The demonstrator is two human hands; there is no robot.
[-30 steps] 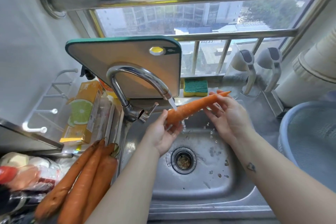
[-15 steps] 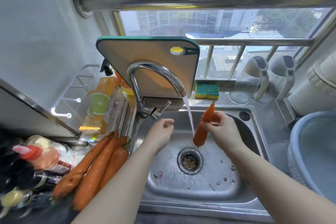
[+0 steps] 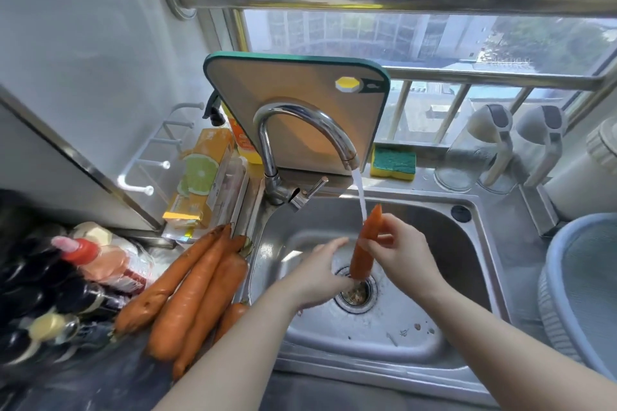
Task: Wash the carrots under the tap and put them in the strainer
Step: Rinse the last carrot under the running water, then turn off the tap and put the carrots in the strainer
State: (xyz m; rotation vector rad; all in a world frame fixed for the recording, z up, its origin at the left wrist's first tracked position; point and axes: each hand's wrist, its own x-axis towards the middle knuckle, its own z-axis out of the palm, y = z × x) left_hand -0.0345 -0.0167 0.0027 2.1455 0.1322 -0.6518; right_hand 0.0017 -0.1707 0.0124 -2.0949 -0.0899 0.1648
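My right hand pinches an orange carrot near its thin top, holding it almost upright over the drain of the steel sink. Water runs from the curved tap onto the carrot. My left hand hovers with relaxed fingers just left of the carrot's thick lower end, holding nothing. Several unwashed carrots lie in a bunch on the dark counter left of the sink. The blue-grey strainer stands at the right edge, partly cut off.
A green-edged cutting board leans behind the tap. A sponge and two glass jugs sit on the back ledge. Boxes and bottles crowd the left counter. A white rack hangs on the wall.
The carrot swung from lying across both hands to hanging upright from my right hand. My left hand let go of its thick end and now hovers beside it.
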